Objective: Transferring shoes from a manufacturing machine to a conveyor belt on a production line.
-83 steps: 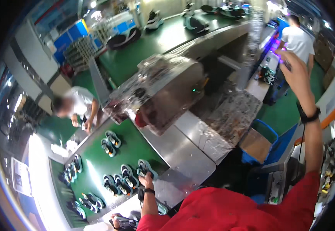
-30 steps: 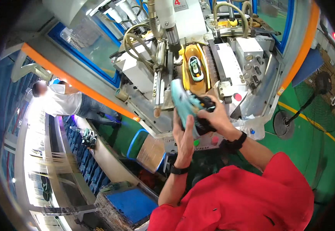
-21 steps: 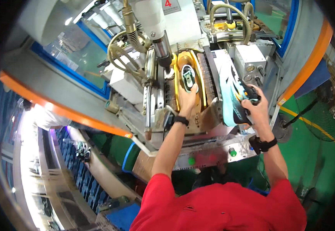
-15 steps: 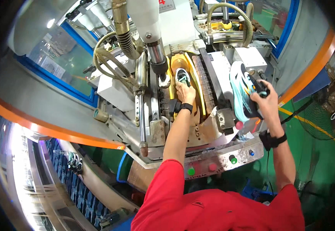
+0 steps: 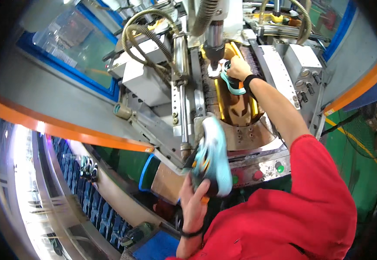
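My left hand (image 5: 193, 206) grips a sneaker (image 5: 221, 158) by its heel end, low in front of my body. This shoe is pale teal and white with dark parts and orange touches, tilted toe up and slightly blurred. Farther off, my right hand (image 5: 239, 69) is closed on a second sneaker (image 5: 235, 88), teal and black, over the yellow-sided cavity of a press machine (image 5: 245, 138). My fingers and wrist hide part of that shoe. Just left of it stands the machine's vertical metal rod (image 5: 215, 37), with a white pad (image 5: 213, 70) below.
Green and red buttons (image 5: 258, 175) line the machine's front panel. A metal cylinder (image 5: 183, 112) runs along the cavity's left side. Several shoes (image 5: 89, 168) sit on a conveyor at left. An orange-edged guard (image 5: 71, 130) curves on the left, another (image 5: 356, 86) on the right.
My left hand has come out of the cavity, back toward my body, with a sneaker. My right hand has swung left from the machine's right side into the cavity area with the other sneaker.
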Action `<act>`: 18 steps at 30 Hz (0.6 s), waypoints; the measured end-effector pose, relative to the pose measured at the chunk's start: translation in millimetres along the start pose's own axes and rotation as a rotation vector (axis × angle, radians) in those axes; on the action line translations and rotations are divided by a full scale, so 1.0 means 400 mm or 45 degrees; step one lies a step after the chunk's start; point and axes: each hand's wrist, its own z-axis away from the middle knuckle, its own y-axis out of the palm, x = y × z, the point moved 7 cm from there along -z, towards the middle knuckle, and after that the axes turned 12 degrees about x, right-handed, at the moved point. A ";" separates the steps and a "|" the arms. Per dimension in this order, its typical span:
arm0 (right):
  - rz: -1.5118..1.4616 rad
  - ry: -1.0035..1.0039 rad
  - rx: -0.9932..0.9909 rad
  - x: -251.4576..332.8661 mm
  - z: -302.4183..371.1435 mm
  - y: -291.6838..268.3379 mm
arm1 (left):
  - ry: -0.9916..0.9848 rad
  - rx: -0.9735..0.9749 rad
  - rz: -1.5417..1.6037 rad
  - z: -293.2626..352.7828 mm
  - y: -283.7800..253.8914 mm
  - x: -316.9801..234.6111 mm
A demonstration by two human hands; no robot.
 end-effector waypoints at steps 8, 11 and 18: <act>-0.054 -0.033 -0.029 0.038 0.021 0.142 | 0.483 -0.982 -0.055 0.518 -0.213 0.071; 0.006 -0.476 -0.035 0.108 0.248 0.024 | 0.358 -1.417 -0.196 0.633 -0.219 0.165; -0.830 -0.623 0.548 0.104 0.814 0.012 | 0.440 -1.263 0.180 0.642 -0.176 0.221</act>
